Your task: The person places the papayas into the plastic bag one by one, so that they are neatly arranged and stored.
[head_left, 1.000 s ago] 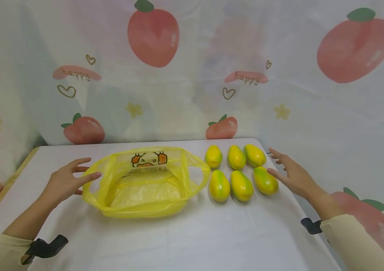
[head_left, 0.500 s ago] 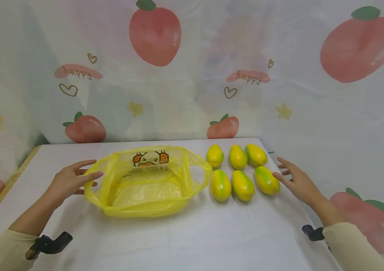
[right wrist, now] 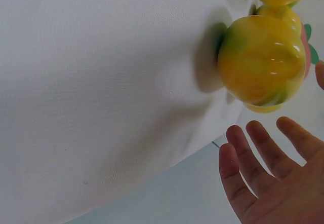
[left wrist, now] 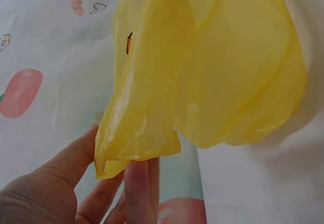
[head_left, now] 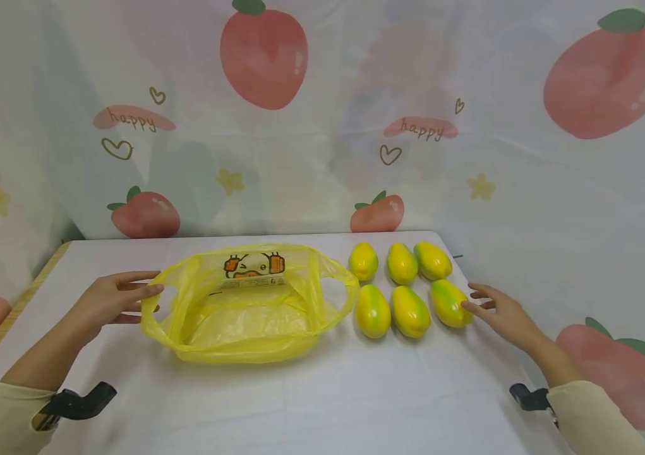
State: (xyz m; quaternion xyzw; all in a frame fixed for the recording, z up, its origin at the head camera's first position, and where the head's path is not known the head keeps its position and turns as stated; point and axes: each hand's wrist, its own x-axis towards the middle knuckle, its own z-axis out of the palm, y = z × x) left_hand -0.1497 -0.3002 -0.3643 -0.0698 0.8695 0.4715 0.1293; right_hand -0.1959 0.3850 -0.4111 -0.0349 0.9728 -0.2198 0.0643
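An open yellow plastic bag (head_left: 245,351) with a cartoon print stands on the white table, its mouth facing up and forward. My left hand (head_left: 103,302) is at its left handle. In the left wrist view the thumb touches the handle's edge, and the fingers (left wrist: 139,188) extend beneath and behind the film without curling round it. To the right of the bag lie several glossy yellow-green papaya-like fruits (head_left: 410,311) in two rows. My right hand (head_left: 506,319) hovers beside the front right fruit (head_left: 450,304), fingers spread. The right wrist view shows a gap between that fruit and the fingers.
The table (head_left: 299,404) has a white cover; its right edge runs beneath my right forearm. A backdrop (head_left: 311,158) printed with red fruit closes off the back and sides. Black wrist mounts (head_left: 80,402) sit on both forearms.
My left hand has drawn slightly left along the bag's handle. The right hand has lowered and come nearer the front edge, alongside the front right fruit. Bag and fruits have stayed put.
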